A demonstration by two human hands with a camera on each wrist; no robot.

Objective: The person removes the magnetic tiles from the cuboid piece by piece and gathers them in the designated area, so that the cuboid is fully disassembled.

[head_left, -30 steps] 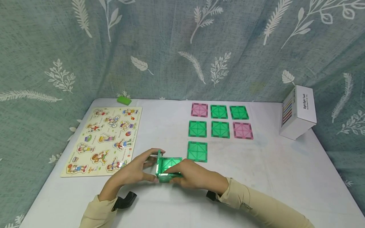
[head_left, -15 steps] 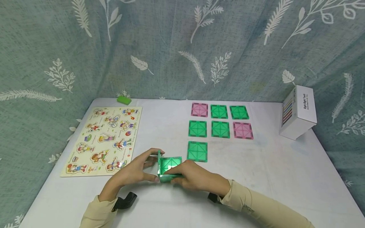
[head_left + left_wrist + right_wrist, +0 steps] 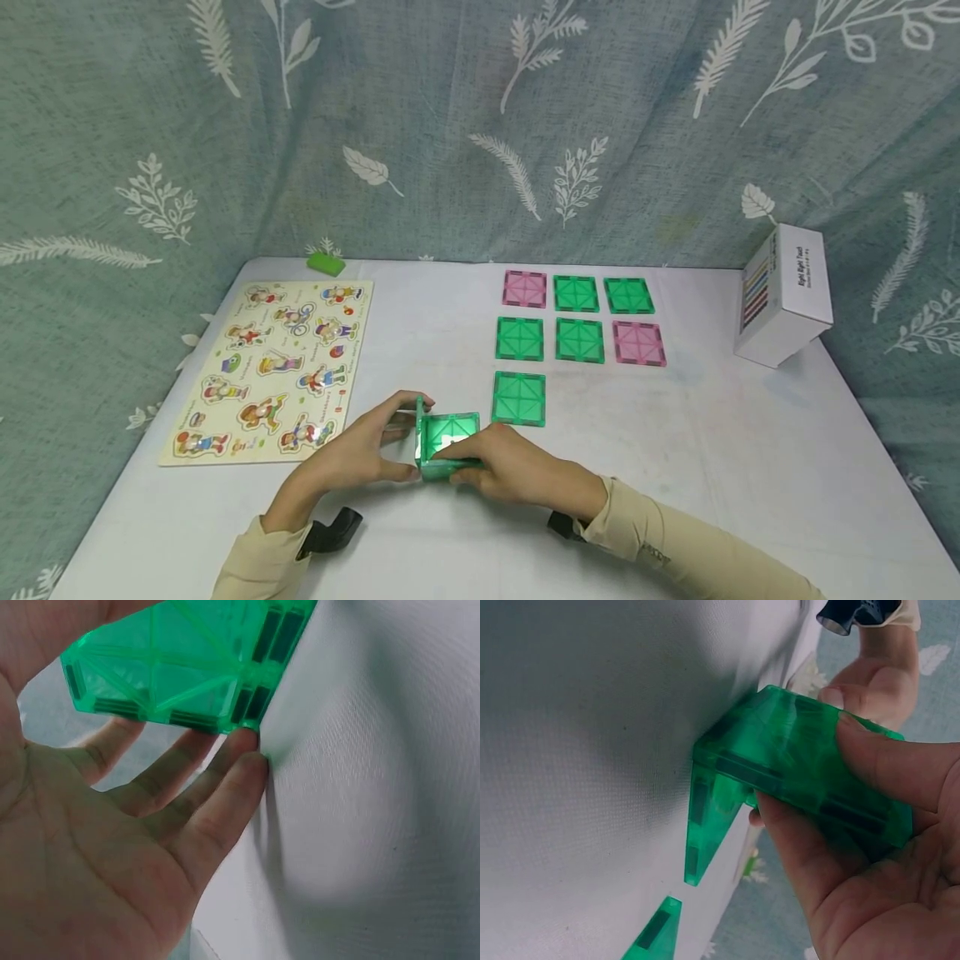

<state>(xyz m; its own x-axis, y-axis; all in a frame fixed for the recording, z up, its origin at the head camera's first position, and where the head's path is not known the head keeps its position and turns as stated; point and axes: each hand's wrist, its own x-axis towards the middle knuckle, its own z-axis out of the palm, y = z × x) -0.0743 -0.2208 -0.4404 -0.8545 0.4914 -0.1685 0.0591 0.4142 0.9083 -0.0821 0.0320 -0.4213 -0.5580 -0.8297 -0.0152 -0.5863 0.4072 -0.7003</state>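
Note:
In the head view, a green see-through magnetic tile (image 3: pixel 453 428) lies flat on the table, with two more upright along its edges. My left hand (image 3: pixel 352 454) holds the left upright tile (image 3: pixel 418 437), thumb near its front corner and fingers at its far side. In the left wrist view, fingertips touch the edge of that green tile (image 3: pixel 157 660). My right hand (image 3: pixel 510 467) pinches the front upright tile (image 3: pixel 438 470), its index finger reaching inside the corner. The right wrist view shows thumb and fingers on opposite faces of this front tile (image 3: pixel 795 750).
Behind the hands lies a single green tile (image 3: pixel 519 399), then rows of green and pink tiles (image 3: pixel 639 343). A picture puzzle board (image 3: pixel 247 375) is at left, a small green block (image 3: pixel 326 265) behind it. A white box (image 3: pixel 787 292) stands at back right.
The tiles and both hands have shifted very slightly to the right since one second ago, and the left upright tile now stands straighter against the flat one. Both grips look the same.

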